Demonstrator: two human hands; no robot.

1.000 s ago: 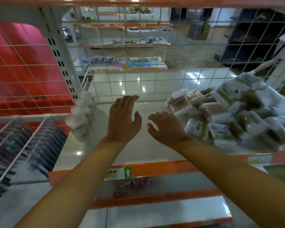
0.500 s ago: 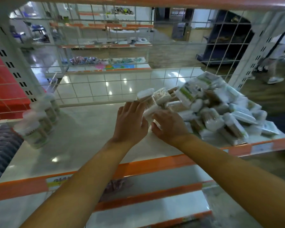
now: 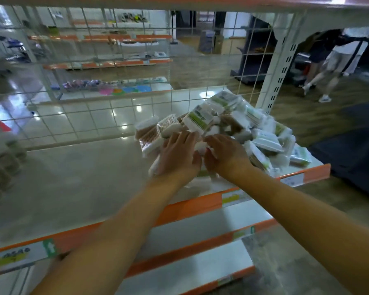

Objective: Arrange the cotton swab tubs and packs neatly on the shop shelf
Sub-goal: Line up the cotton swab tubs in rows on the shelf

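A heap of cotton swab packs [image 3: 232, 126], clear wrappers with white and green labels, lies on the right part of the white shelf [image 3: 73, 179]. My left hand [image 3: 177, 156] rests flat on packs at the heap's near left edge, fingers fairly straight; one pack [image 3: 155, 168] pokes out from under it. My right hand [image 3: 226, 155] is beside it on the heap, its fingertips curled on a small white pack [image 3: 201, 145]. Several cotton swab tubs [image 3: 5, 160] stand in a blurred row at the shelf's far left.
A wire mesh panel [image 3: 94, 116] closes the back of the shelf. An orange price rail [image 3: 190, 206] runs along the front edge, with lower shelves [image 3: 200, 267] beneath. A white upright post [image 3: 279, 67] stands behind the heap. A person [image 3: 330, 60] walks in the aisle at the far right.
Both hands have moved right from the bare middle of the shelf onto the heap of packs. The view has swung right, so the tubs now sit at the left edge.
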